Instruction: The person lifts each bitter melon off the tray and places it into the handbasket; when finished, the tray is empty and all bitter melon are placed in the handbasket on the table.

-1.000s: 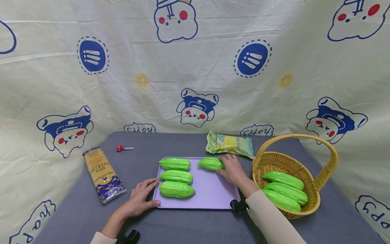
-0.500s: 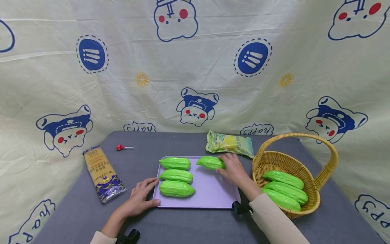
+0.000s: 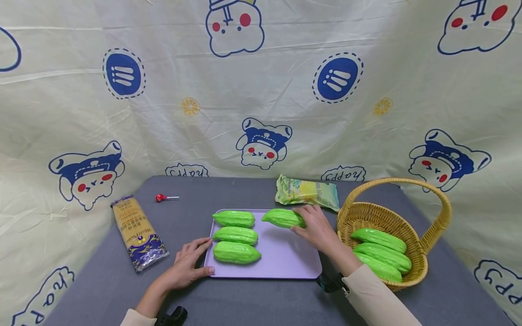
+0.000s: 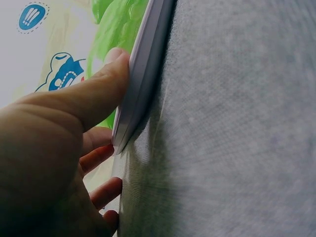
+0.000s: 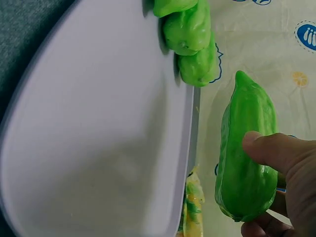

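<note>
My right hand [image 3: 318, 228] pinches a ridged green bitter melon [image 3: 281, 218] at its right end, over the back right of the lilac tray [image 3: 287, 258]. In the right wrist view, the thumb lies across the bitter melon [image 5: 247, 148] and the other fingers are partly hidden behind it. On the tray's left side, three more bitter melons [image 3: 236, 252] lie in a column. My left hand [image 3: 188, 268] rests at the tray's left edge, thumb and index finger spread apart. The left wrist view shows its thumb touching the tray's rim [image 4: 133, 98].
A wicker basket [image 3: 438, 226] with three bitter melons [image 3: 385, 256] stands right of the tray. Behind the tray lies a green-yellow packet [image 3: 307, 192]. A gold-and-blue packet [image 3: 139, 233] and a red lollipop [image 3: 161, 198] lie to the left. A printed cloth [image 3: 163, 90] hangs behind the table.
My right hand has shifted slightly right on the bitter melon, and the forearm has swung right. The bitter melon is a little farther up and more tilted. My left hand has stayed at the tray.
</note>
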`<state>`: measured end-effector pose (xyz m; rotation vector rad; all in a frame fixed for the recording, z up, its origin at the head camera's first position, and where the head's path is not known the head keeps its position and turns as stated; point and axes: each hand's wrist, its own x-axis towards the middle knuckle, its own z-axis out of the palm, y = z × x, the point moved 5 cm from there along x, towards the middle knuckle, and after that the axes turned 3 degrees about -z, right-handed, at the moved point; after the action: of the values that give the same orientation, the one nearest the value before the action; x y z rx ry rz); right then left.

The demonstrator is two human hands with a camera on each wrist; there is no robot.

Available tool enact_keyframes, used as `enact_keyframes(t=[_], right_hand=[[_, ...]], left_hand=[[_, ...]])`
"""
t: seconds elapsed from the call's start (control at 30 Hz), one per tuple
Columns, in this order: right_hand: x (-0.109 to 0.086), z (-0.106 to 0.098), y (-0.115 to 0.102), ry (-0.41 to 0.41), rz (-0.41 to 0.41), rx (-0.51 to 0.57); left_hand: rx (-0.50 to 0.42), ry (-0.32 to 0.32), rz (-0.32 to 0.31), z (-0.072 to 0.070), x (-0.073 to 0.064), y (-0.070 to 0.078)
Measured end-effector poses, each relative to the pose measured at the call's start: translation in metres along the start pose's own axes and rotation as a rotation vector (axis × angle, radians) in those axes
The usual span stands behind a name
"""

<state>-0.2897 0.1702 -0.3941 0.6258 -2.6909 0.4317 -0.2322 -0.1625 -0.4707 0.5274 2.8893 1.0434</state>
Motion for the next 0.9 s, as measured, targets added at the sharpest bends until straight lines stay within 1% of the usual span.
enact_keyframes(t=[0.13, 0.3, 0.63, 0.73, 0.9], right_hand=[[-0.004, -0.007, -0.002, 0.002, -0.004, 0.002], [-0.009, -0.016, -0.002, 0.03, -0.029, -0.01], [-0.027, -0.037, 0.002, 0.051, -0.031, -0.008], [-0.033, -0.045, 0.003, 0.073, -0.041, -0.013], [-0.045, -0.057, 0.005, 0.13, -0.082, -0.029]], left_hand=[[-0.002, -0.004, -0.003, 0.0, 0.0, 0.0], [0.001, -0.005, -0.005, -0.001, 0.0, -0.001], [-0.005, -0.007, -0.008, 0.0, 0.001, -0.001], [-0.004, -0.007, -0.01, 0.0, 0.001, -0.001], [-0.005, -0.007, -0.01, -0.001, 0.001, -0.001]])
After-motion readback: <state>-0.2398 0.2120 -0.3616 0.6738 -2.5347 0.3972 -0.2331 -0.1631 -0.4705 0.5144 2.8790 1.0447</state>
